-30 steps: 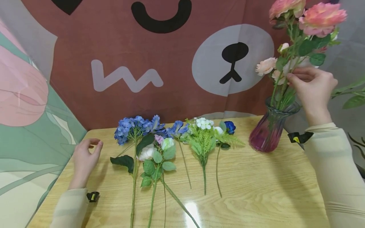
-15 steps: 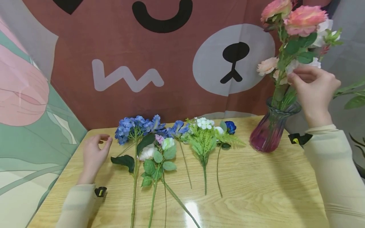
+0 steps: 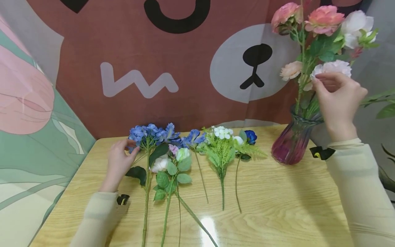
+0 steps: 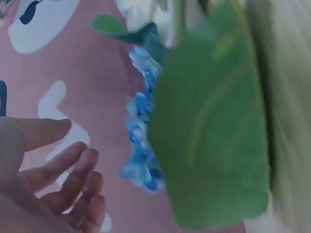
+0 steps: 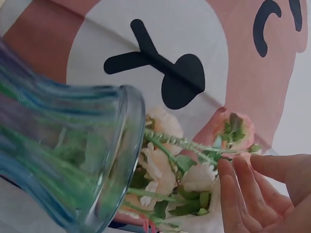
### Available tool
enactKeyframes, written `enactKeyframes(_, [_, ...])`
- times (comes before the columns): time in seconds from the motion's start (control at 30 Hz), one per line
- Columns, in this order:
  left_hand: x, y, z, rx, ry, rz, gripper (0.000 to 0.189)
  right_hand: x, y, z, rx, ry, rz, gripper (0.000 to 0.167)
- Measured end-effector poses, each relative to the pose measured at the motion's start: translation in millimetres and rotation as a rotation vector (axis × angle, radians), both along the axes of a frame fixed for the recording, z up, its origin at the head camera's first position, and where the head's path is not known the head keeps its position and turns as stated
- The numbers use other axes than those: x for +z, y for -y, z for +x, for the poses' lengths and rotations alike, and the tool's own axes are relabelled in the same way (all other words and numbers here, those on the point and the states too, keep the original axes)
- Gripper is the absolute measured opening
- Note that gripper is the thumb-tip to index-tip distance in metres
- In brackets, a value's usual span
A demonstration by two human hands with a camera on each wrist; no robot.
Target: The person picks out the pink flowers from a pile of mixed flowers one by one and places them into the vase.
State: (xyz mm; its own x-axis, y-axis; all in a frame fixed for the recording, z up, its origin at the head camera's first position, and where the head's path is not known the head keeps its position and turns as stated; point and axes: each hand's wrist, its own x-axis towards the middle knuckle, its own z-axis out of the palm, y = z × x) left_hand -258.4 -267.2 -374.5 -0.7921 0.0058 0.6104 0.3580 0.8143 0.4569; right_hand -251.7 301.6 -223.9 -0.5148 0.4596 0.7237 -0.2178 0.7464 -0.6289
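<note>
My left hand (image 3: 119, 161) hovers at the left edge of the blue hydrangea (image 3: 140, 135), thumb and fingers loosely bent. In the left wrist view that hand (image 4: 58, 179) holds nothing, and a big green leaf (image 4: 214, 131) fills the middle. My right hand (image 3: 342, 97) is raised beside the flowers in the glass vase (image 3: 290, 144), its fingertips close to a pale pink bloom (image 3: 334, 68). In the right wrist view the right hand (image 5: 265, 194) has its thumb near its fingertips by the stems; contact is unclear. Coral roses (image 3: 325, 20) and a white flower (image 3: 356, 27) stand above.
On the wooden table (image 3: 271, 206) lie a white rose stem (image 3: 160, 164), a green filler spray (image 3: 220, 154) with white blossoms, a blue iris (image 3: 193, 138) and a dark blue rose (image 3: 250, 137). A printed cloth (image 3: 185, 113) hangs behind. A leafy plant (image 3: 385, 111) is at far right.
My left hand has moved right, up to the hydrangea. The coral roses have swung left, away from my right hand, and the white and pale pink blooms show more. The right hand stays nearly in place.
</note>
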Motion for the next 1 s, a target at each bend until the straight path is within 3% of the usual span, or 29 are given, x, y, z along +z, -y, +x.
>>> enactKeyframes(0.23, [2.2,-15.7,2.4,0.019,0.086,-0.071,0.012,-4.7,16,2.1,0.051,-0.041,0.018,0.029])
enactKeyframes(0.43, [1.8,-24.9,4.5,-0.019,0.212,-0.123,0.011,-13.6,32,6.4,0.069,-0.044,0.025,0.033])
enactKeyframes(0.83, [6.4,-46.8,8.9,-0.048,0.434,-0.179,0.013,-43.1,57,-4.2,0.143,-0.009,0.064,0.035])
enactKeyframes(1.0, [6.2,-60.0,8.8,-0.072,0.545,-0.199,0.021,-55.7,69,-7.0,0.172,0.05,0.071,0.036])
